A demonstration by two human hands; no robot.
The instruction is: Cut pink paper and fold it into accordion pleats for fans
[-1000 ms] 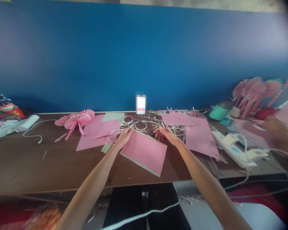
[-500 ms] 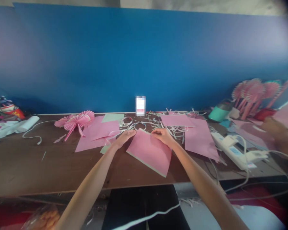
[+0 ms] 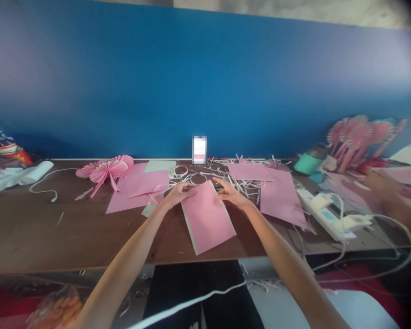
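A rectangular pink paper sheet with pale borders along its long sides [image 3: 208,219] is seen at the lower centre of the frame, slanted on the brown wooden table [image 3: 89,237]. It is placed between the two forearms, seemingly so that either long side can be reached without stretching.

The sheet's upper left edge is overlapped by the fingers of the left hand [image 3: 180,195]; it cannot be told whether the paper is pinched or merely steadied there. At the upper right edge no clenched grip is shown by the right hand [image 3: 233,195]: its fingers are spread, with the thumb beside the border, an attitude suited to lining up or turning the sheet rather than gripping it hard.

Loose, narrow white paper strips [image 3: 250,187] are heaped beyond the hands, presumably to be out of the sheet's way. A bright, blurred upright screen [image 3: 199,150] is stood near the blue wall panel [image 3: 192,82] at mid-frame, probably so that it can be glanced at. Pleated pink paper fans [image 3: 111,170] are laid at centre left, perhaps where the folds will not be crushed. At the far right, pink paper is reached by a co-worker's blurred hand [image 3: 380,183].
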